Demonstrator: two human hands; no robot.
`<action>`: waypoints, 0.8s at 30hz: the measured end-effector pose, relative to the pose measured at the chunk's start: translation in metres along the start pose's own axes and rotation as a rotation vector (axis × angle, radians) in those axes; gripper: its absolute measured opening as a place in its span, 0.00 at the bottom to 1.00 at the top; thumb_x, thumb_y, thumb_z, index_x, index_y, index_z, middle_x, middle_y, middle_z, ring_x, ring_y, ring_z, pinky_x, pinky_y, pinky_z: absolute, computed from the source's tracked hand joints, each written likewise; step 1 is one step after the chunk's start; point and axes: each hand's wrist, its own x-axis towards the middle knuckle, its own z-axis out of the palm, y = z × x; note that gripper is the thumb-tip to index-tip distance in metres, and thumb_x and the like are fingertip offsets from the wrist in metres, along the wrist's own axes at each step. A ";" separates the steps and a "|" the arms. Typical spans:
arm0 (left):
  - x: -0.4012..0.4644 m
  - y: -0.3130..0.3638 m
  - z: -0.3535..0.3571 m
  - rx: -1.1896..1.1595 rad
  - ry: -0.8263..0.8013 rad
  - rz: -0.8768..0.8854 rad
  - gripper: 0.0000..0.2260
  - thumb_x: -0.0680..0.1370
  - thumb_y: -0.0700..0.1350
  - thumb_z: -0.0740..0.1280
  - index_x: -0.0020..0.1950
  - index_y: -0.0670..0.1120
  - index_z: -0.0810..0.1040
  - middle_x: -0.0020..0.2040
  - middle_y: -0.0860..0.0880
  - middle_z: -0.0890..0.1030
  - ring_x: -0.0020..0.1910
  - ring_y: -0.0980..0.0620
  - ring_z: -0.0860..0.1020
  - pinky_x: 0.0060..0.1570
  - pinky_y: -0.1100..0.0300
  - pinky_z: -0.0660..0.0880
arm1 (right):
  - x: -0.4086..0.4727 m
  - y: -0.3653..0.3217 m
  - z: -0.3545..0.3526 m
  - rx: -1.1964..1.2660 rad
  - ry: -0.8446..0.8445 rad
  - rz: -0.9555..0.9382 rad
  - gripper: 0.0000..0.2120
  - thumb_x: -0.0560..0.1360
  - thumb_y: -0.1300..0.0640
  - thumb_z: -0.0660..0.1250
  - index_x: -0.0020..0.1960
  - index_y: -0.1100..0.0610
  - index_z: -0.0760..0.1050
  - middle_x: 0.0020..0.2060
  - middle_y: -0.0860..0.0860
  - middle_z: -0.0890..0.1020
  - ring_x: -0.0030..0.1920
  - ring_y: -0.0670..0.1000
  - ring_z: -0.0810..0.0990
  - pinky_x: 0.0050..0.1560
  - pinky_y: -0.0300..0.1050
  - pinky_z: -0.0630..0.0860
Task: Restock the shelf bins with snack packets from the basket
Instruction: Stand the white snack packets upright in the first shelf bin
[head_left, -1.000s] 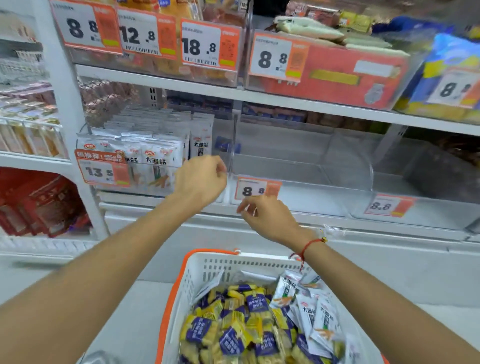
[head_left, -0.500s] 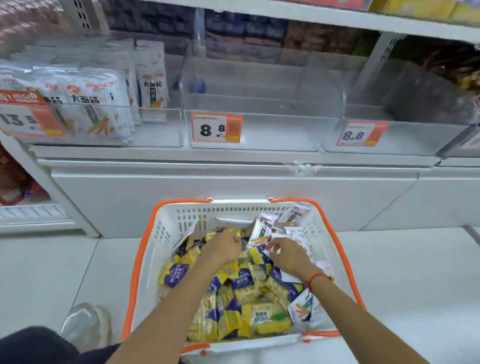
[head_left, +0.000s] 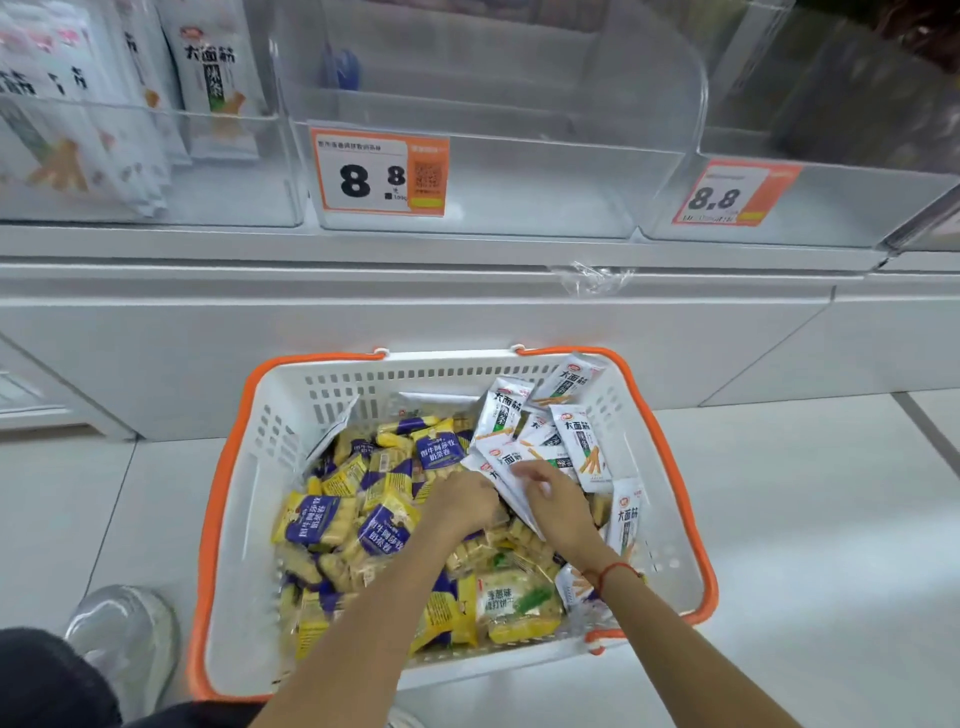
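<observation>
Head view: both hands have come down from the shelf front, where they were a second ago, and are now inside the basket (head_left: 260, 467) standing on the floor below the shelf. The left hand (head_left: 460, 506) lies among the yellow-and-blue packets (head_left: 387, 525) near the middle of the basket, fingers curled downward; whether they actually grip a packet cannot be told. The right hand (head_left: 553, 501) is on the white packets (head_left: 582, 447) heaped toward the basket's far right corner, fingers bent onto the topmost one, apparently gathering rather than lifting. The camera has dropped and closed in with the hands, so the shelf now fills only the top of the view. The middle bin (head_left: 519, 197), with the 8.8 price tag (head_left: 379, 174) on its front, holds no packets that can be seen; the right bin (head_left: 831, 213) likewise shows none. The left bin (head_left: 208, 192) already carries white packets of the same print as those under the right hand. Judgement: attention has shifted from the shelf to picking stock, the restocking of the two vacant bins is not yet begun, and the white packets are the likely next load.
</observation>
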 end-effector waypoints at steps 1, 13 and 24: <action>0.002 0.001 0.000 -0.069 0.007 -0.029 0.10 0.80 0.40 0.55 0.46 0.38 0.74 0.49 0.41 0.76 0.55 0.41 0.76 0.57 0.50 0.70 | 0.003 -0.005 -0.001 0.069 0.043 0.050 0.10 0.77 0.64 0.62 0.58 0.57 0.74 0.56 0.52 0.77 0.52 0.51 0.76 0.51 0.40 0.74; -0.007 0.010 0.015 -0.087 0.325 -0.056 0.09 0.82 0.50 0.58 0.54 0.45 0.70 0.47 0.46 0.80 0.46 0.46 0.79 0.43 0.53 0.74 | -0.001 -0.022 -0.017 0.138 -0.183 0.398 0.26 0.78 0.53 0.65 0.72 0.58 0.60 0.66 0.57 0.68 0.60 0.55 0.72 0.58 0.43 0.69; -0.025 0.019 -0.026 -0.861 0.165 0.020 0.13 0.83 0.45 0.55 0.64 0.44 0.70 0.55 0.46 0.78 0.47 0.48 0.77 0.54 0.52 0.73 | -0.015 -0.061 -0.041 0.343 -0.144 0.350 0.23 0.79 0.49 0.62 0.73 0.49 0.63 0.61 0.53 0.73 0.59 0.52 0.73 0.57 0.45 0.70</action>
